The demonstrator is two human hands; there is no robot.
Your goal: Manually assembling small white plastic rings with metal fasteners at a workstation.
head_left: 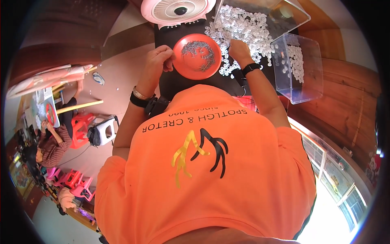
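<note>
A round red plate (pixel 185 67) on the black tabletop holds a loose ring of thin grey metal pins that look like small nails (pixel 208 57). My left hand (pixel 161 59) is at the plate's left rim, thumb and fingers pinched together; whatever is between them is too small to make out. To the right of the plate, a wide heap of small white plastic pieces (pixel 248 26) spreads over the table. My right hand (pixel 239 52) is at the near part of this heap with its fingers curled closed, and what they hold is hidden.
A pink and white fan (pixel 178 11) stands behind the plate. Clear plastic bins, one tipped at the back (pixel 302 18) and one at the right (pixel 300 87) with white pieces inside, flank the heap. Farther left, a person (pixel 57 146) sits at another table near red stools (pixel 80 129).
</note>
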